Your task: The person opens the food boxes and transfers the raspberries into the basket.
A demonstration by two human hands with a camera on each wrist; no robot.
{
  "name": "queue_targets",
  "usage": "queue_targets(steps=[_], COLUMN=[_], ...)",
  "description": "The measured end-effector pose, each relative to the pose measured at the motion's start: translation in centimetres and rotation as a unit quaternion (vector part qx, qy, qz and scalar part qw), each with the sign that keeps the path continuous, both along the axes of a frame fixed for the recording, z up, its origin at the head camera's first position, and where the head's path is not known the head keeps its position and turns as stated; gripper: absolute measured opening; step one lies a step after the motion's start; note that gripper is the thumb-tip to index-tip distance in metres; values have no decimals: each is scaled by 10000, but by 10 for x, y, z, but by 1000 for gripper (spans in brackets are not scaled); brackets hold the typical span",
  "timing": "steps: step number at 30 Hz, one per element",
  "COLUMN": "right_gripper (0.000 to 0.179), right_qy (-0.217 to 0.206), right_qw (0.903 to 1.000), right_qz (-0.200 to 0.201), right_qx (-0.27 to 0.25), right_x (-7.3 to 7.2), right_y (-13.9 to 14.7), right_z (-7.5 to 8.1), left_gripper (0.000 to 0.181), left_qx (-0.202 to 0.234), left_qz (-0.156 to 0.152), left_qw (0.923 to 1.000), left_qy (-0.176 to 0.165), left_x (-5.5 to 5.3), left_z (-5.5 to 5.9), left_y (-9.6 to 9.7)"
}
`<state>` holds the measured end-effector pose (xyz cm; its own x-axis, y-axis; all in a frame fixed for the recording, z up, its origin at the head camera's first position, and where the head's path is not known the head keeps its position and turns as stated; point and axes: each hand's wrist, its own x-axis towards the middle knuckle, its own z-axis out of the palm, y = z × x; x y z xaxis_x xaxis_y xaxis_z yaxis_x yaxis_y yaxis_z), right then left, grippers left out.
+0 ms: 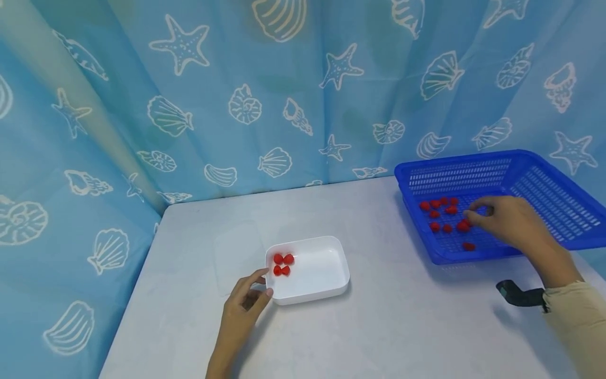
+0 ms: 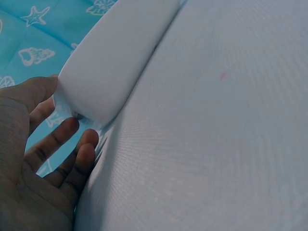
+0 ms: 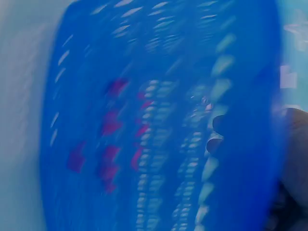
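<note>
**Left hand (image 1: 239, 311) at the white tray (image 1: 312, 268), right hand (image 1: 518, 223) over the blue basket (image 1: 479, 256)**

Nearest, the left hand reaches in with its thumb and index finger against the tray's left end, its fingers spread and only lightly bent. To the right, a beige sleeve (image 1: 575, 321) enters, a black device (image 1: 517, 295) at the wrist. The tray sits flat on the white desk (image 1: 379, 321); four red pieces (image 1: 278, 258) lie grouped in pairs at its left end. Left of it lies a faint, clear flat sheet (image 1: 236, 252). Farther off, the right hand hangs inside the basket, thumb and index finger curved toward each other, tips slightly apart, close above more red pieces scattered over the basket's left part. Behind stands a blue curtain (image 1: 293, 68) printed with white shells and starfish.
</note>
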<state>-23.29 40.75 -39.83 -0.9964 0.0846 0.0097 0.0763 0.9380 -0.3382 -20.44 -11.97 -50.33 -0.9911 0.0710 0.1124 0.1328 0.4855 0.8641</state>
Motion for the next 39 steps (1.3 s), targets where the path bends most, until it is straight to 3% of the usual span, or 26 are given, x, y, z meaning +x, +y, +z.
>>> queue_targets(steps=[4, 8, 15, 23, 29, 39], right_gripper=[52, 45, 26, 19, 17, 19], right_qy=[575, 998, 1738, 1825, 1960, 1579], right_qw=[9978, 9935, 9790, 9657, 9591, 9667], right_qz=[-178, -115, -73, -1, 401, 925], right_qx=[-272, -540, -1066, -1849, -2003, -1786], right_x=[9, 14, 21, 15, 4, 0], right_y=[-21, -43, -76, -123, -153, -193], right_z=[6, 8, 3, -6, -12, -15], left_gripper=[42, 40, 41, 40, 40, 41], left_qx=[10, 23, 110, -21, -28, 138], left_qz=[-2, 82, 0, 33, 34, -36], left_qw=[10000, 10000, 9999, 10000, 10000, 9999], left_qy=[57, 8, -7, 40, 15, -30], left_x=[-1, -1, 0, -3, -1, 0], left_z=[1, 2, 6, 7, 5, 8], left_y=[1, 4, 3, 0, 0, 0])
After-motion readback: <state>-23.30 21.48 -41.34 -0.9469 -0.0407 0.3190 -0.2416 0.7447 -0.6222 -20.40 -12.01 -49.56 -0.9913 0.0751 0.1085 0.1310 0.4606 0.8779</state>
